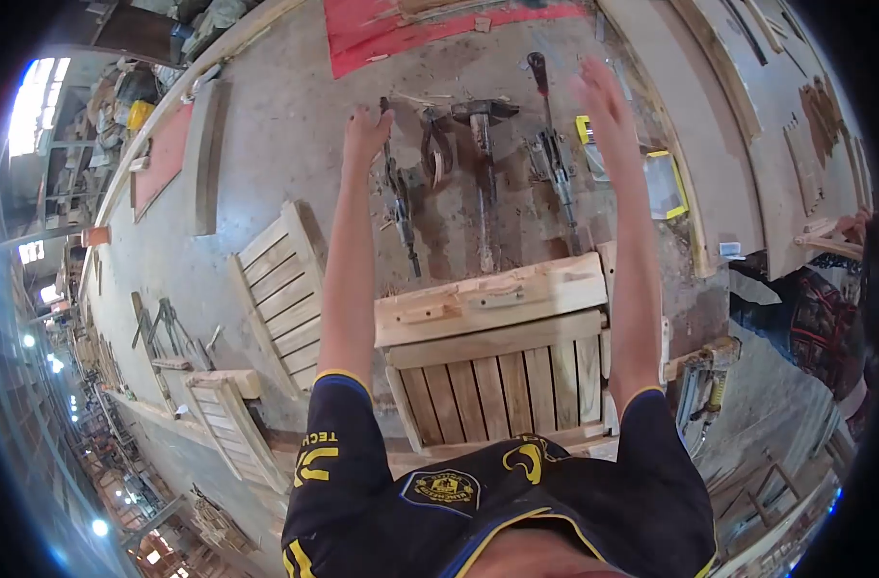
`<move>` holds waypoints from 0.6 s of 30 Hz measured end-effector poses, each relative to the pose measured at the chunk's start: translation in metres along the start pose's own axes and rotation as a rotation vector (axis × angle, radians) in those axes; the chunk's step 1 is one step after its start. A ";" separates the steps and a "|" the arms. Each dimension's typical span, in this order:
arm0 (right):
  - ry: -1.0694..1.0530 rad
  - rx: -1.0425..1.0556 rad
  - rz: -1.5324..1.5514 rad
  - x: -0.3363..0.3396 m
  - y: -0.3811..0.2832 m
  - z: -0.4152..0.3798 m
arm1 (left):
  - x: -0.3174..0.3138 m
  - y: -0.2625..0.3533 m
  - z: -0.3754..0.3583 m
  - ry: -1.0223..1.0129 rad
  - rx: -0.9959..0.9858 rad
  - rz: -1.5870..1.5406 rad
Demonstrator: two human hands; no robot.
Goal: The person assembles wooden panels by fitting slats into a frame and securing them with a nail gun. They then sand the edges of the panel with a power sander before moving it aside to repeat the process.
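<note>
My left hand [366, 138] is at the upper end of a long metal tool [398, 197]; its fingers look curled, with the tool's dark end between thumb and fingers. My right hand [601, 91] is blurred but stretched out, with nothing visible in it. Nearest to it lies a second long metal tool [555, 169] with a red and black handle. Pincers [436, 149] and a hammer [483, 159] lie between the two tools. Beside my right forearm are a small yellow-edged item [585, 130] and a yellow-framed clear item [667, 183].
A slatted wooden panel [502, 393] and a wooden rail [492, 299] stand close to my body. Another slatted panel [283, 294] leans at the left. Red sheet [362, 39] covers the far table. Long boards run along the right. A person's patterned clothing [825, 323] shows at far right.
</note>
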State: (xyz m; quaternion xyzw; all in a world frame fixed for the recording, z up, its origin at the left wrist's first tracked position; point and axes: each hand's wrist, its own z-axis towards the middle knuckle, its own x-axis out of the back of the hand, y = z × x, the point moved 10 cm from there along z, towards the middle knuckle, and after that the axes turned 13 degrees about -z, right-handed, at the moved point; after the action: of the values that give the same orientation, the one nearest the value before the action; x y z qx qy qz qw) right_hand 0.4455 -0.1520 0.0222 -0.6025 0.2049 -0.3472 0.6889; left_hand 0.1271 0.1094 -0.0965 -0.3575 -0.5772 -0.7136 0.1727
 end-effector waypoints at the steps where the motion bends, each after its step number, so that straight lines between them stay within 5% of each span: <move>1: -0.092 -0.004 0.027 -0.026 0.006 0.022 | -0.019 -0.008 0.017 -0.059 0.018 -0.006; 4: -0.112 -0.146 0.145 -0.057 0.009 0.029 | -0.058 -0.053 0.062 -0.161 0.031 -0.059; 6: -0.029 -0.302 0.218 -0.039 0.023 0.015 | -0.036 -0.034 0.046 -0.287 0.040 -0.704; 7: -0.184 -0.317 0.148 -0.034 0.028 0.000 | -0.024 -0.021 0.037 -0.358 0.075 -1.007; 8: -0.341 -0.346 0.085 -0.032 0.033 -0.022 | -0.004 -0.016 0.014 -0.305 0.101 -1.007; 9: -0.561 -0.113 0.168 -0.040 0.001 -0.046 | 0.013 0.016 -0.030 -0.367 0.107 -1.083; 11: -0.370 -0.243 -0.051 -0.031 0.013 -0.061 | 0.038 0.051 -0.128 -0.511 0.156 -1.036; 12: -0.181 -0.289 -0.243 -0.019 0.026 -0.057 | 0.042 0.048 -0.153 -0.433 0.071 -0.995; 13: -0.266 -0.004 -0.089 -0.020 0.025 -0.052 | 0.046 0.045 -0.179 -0.351 -0.009 -0.948; 14: -0.253 -0.025 -0.101 -0.003 0.053 -0.059 | 0.051 0.048 -0.194 -0.141 -0.178 -0.973; 15: -0.290 0.036 0.009 0.011 0.069 -0.075 | 0.030 0.052 -0.208 -0.167 -0.152 -0.981; 17: -0.334 0.094 0.115 0.011 0.098 -0.112 | 0.041 0.042 -0.231 0.307 -0.131 -0.663; 18: -0.286 0.262 0.225 0.006 0.100 -0.131 | 0.036 0.038 -0.229 0.309 -0.138 -0.674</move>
State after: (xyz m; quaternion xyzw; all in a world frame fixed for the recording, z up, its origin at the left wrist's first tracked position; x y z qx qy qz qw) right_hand 0.3812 -0.2428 -0.0990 -0.5242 0.1240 -0.2028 0.8178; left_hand 0.0560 -0.1122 -0.0624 -0.0465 -0.5803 -0.8130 -0.0112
